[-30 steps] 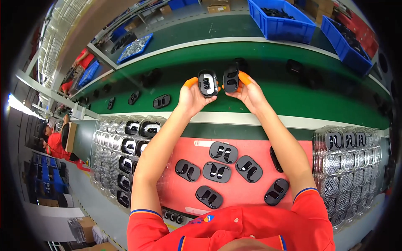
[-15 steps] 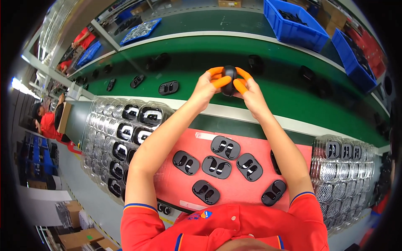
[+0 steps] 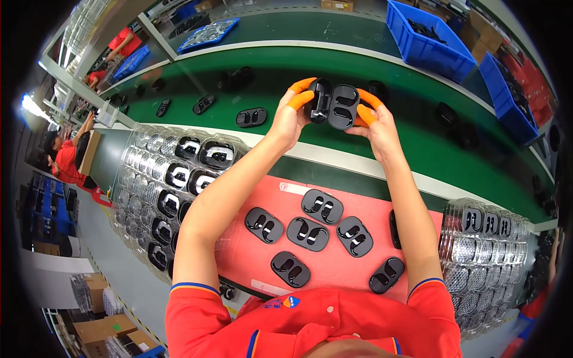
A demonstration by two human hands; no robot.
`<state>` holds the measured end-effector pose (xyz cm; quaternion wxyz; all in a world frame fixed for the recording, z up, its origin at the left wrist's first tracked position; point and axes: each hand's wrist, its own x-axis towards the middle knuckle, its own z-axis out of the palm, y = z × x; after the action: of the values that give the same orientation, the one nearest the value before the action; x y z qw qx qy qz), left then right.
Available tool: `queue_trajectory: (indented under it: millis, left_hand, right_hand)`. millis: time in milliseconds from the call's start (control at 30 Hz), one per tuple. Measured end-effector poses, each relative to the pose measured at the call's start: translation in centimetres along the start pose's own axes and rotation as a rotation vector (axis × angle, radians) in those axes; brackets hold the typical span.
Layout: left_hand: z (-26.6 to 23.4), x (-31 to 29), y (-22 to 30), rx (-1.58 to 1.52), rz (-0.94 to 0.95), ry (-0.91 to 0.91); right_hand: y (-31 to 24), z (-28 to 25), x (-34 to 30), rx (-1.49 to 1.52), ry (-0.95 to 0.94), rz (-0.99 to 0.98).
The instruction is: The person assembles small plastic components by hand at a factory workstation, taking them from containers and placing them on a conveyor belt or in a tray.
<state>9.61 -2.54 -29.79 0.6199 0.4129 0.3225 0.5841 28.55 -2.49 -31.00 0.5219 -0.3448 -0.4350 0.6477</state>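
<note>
Over the green conveyor belt, my left hand (image 3: pixel 289 122), with orange finger cots, grips a glossy black earbud case shell (image 3: pixel 319 101), turned on edge. Beside it my right hand (image 3: pixel 378 126), also in orange finger cots, holds a black oval earbud case insert (image 3: pixel 344 107), its two curved slots facing me. The two parts sit very close; whether they touch I cannot tell. Below my hands, several similar black oval pieces lie on the pink mat, among them a middle piece (image 3: pixel 308 234) and a lower right one (image 3: pixel 387 275).
Stacked clear plastic trays with black shells (image 3: pixel 179 176) stand at left, and more trays (image 3: pixel 486 247) at right. Black parts such as an oval piece (image 3: pixel 251 117) lie on the green belt (image 3: pixel 286 68). Blue bins (image 3: pixel 430 45) stand beyond it. Other people work at far left.
The single black rounded piece between my hands now shows as two parts, a shell in the left and an insert in the right. My right hand has moved to the right.
</note>
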Motion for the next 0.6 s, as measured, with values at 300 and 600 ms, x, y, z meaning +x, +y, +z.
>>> queue_trajectory:
  millis: [300, 600]
  left_hand:
    - [-2.4, 0.5, 4.6, 1.312, 0.220, -0.260]
    - [-19.7, -9.1, 14.8, 1.846, 0.130, 0.287]
  right_hand:
    - [-0.1, -7.4, 2.2, -1.262, 0.367, -0.518]
    - [1.2, -10.0, 3.1, -1.536, 0.590, -0.841]
